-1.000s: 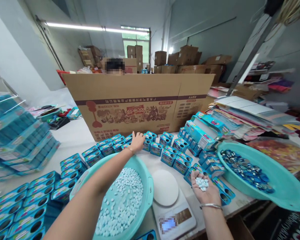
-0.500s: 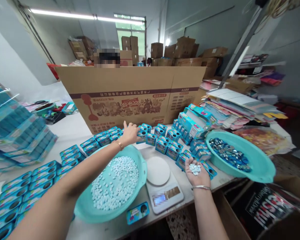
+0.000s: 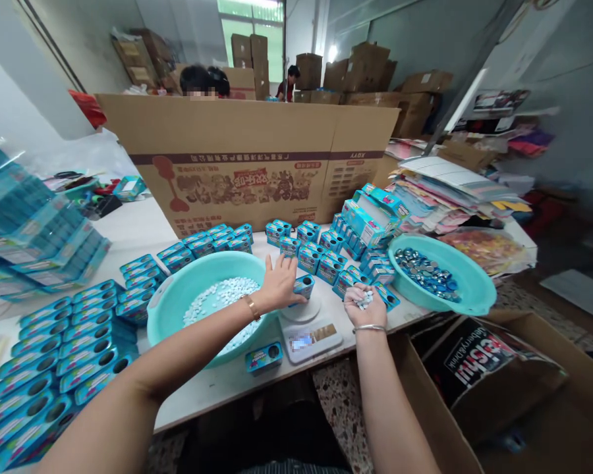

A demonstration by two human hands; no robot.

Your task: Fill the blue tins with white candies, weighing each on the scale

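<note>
My left hand (image 3: 277, 284) is over the white digital scale (image 3: 306, 343), its thumb and fingers about a small blue box (image 3: 305, 288) at the weighing plate. Whether the box rests on the plate I cannot tell. Palm up and fingers curled, my right hand (image 3: 368, 317) holds a pile of pale blue tablets (image 3: 362, 301) just right of the scale. A turquoise basin (image 3: 164, 322) with many more such tablets lies under my left forearm. Another blue box (image 3: 263, 357) with a round dark hole lies at the table's front edge.
Rows of blue boxes (image 3: 86, 329) fill the left; more boxes (image 3: 319, 260) stand behind the scale. A second basin (image 3: 467, 280) holds shiny blue-silver pieces. A large cardboard sheet (image 3: 247, 131) stands across the back, people beyond it. An open carton (image 3: 568, 349) sits lower right.
My left hand has come back from the far boxes to the scale, now with a blue box. My right hand's fingers have curled more around the tablets. The view has tilted down.
</note>
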